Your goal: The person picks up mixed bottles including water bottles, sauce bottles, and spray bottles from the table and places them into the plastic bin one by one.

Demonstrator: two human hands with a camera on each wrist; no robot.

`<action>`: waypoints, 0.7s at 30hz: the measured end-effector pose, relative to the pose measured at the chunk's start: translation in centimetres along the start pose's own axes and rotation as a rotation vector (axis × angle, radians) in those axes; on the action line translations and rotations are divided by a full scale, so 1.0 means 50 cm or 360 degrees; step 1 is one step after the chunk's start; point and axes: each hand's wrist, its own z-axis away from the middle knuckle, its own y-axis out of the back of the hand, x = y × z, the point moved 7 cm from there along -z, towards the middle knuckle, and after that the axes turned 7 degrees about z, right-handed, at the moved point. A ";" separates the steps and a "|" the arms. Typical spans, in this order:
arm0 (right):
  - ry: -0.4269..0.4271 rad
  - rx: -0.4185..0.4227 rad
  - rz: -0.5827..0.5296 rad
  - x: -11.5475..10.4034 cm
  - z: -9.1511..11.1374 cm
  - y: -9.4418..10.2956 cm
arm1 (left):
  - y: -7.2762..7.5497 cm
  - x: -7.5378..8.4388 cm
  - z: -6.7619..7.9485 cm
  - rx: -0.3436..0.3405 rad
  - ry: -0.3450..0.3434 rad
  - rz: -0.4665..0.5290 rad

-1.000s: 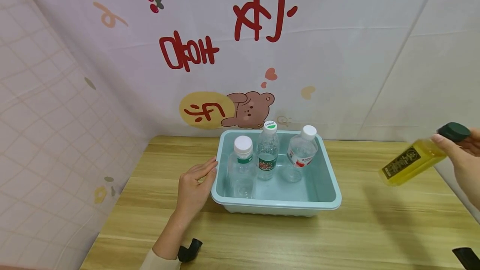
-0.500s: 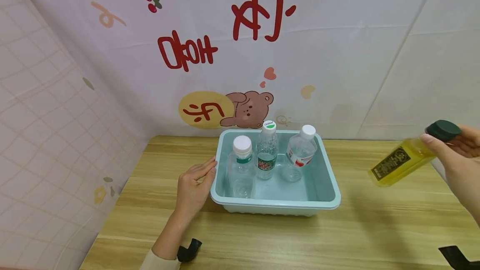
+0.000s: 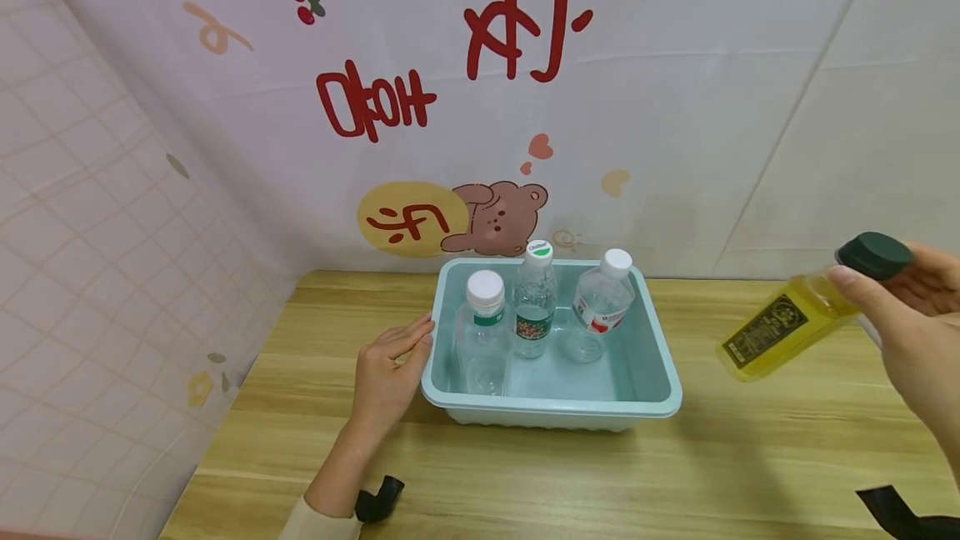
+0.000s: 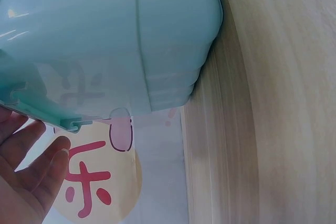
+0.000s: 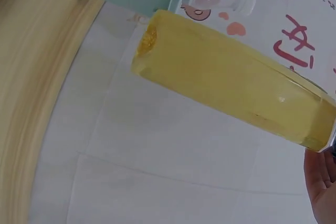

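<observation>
A pale blue-green plastic basin (image 3: 551, 408) stands on the wooden table. Inside it are a wide clear bottle (image 3: 483, 348) with a white cap, a slim clear bottle (image 3: 534, 298) with a green-and-red label, and a clear bottle (image 3: 602, 302) with a red-and-white label. My left hand (image 3: 390, 373) rests at the basin's left rim, fingers fairly straight; the left wrist view puts its fingertips (image 4: 62, 142) by the rim. Up in the air right of the basin, my right hand (image 3: 918, 332) grips a bottle of yellow liquid (image 3: 791, 323) near its dark green cap. That bottle tilts, base down-left.
A printed cloth (image 3: 675, 107) hangs behind the table (image 3: 525, 482) and another (image 3: 112, 232) at its left. Black strap pieces show near both wrists. The basin's side wall (image 4: 105, 35) fills much of the left wrist view.
My right hand has moved left with the yellow bottle, closer to the basin. The left hand, the basin and the bottles in it stay where they were.
</observation>
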 end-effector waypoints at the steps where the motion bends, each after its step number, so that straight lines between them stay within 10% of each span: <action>1: 0.0004 0.0006 -0.0064 -0.005 0.000 -0.002 | 0.000 0.001 0.000 0.0000 -0.0002 -0.0002; 9: 0.0205 -0.0017 -0.0704 -0.056 -0.006 -0.021 | 0.001 0.004 -0.001 -0.0004 -0.0003 -0.0023; 21: 0.0184 -0.0116 -0.0783 -0.123 -0.007 -0.054 | 0.001 0.003 -0.001 -0.0010 0.0025 -0.0013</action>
